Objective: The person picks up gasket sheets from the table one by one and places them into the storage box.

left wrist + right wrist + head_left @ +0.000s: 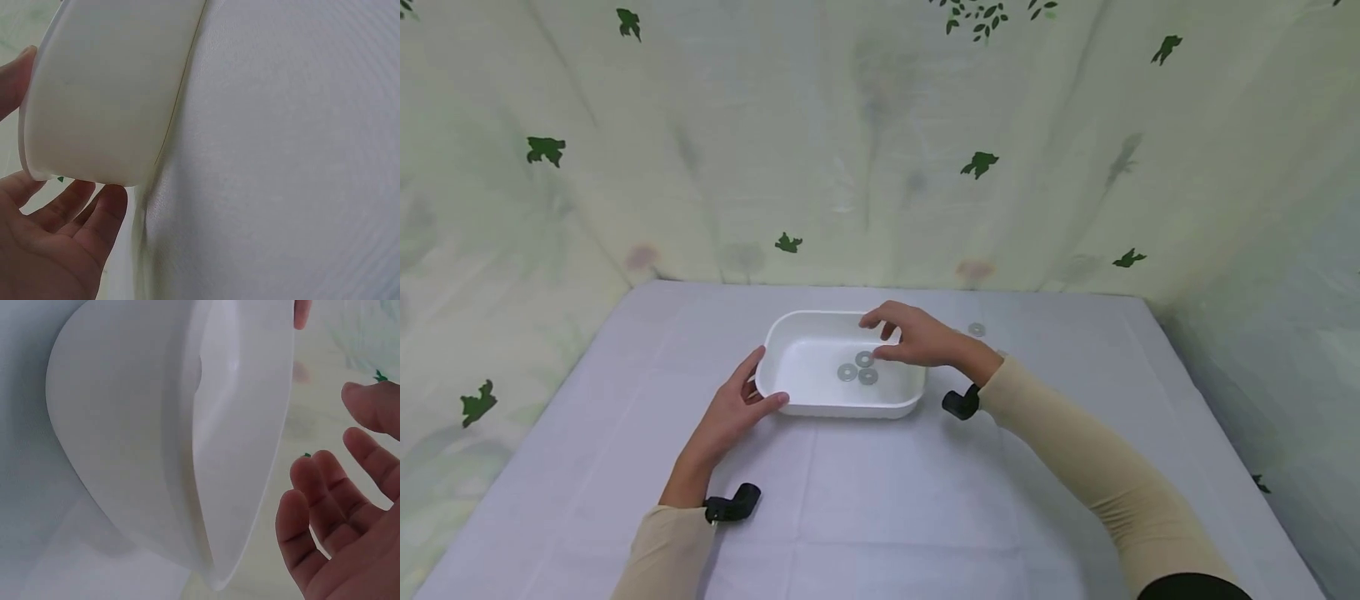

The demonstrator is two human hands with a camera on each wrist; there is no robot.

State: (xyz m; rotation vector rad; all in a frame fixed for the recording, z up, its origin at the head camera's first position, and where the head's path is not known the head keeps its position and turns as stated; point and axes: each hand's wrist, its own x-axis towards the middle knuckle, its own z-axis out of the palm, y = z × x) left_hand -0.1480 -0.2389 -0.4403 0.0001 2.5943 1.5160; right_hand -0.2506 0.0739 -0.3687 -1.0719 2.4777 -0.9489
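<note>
A white rectangular tray (805, 410) stands on the table, with three flat grey washers (847, 372) close together on its floor. My left hand (733, 412) grips the tray's left end, thumb at the front rim and fingers against the side. In the left wrist view, those fingertips touch the outer wall of the tray (106, 94). Over the right part of the tray is my right hand (917, 337), its fingers loosely bent and spread from the thumb. The right wrist view shows nothing between the fingers of that hand (350, 531).
Behind the right wrist, another washer (977, 329) lies on the white tablecloth (910, 500), and the arm partly hides something small beside it. A pale curtain (865, 167) with green leaf prints hangs at the table's back edge. Each wrist wears a black camera (733, 503).
</note>
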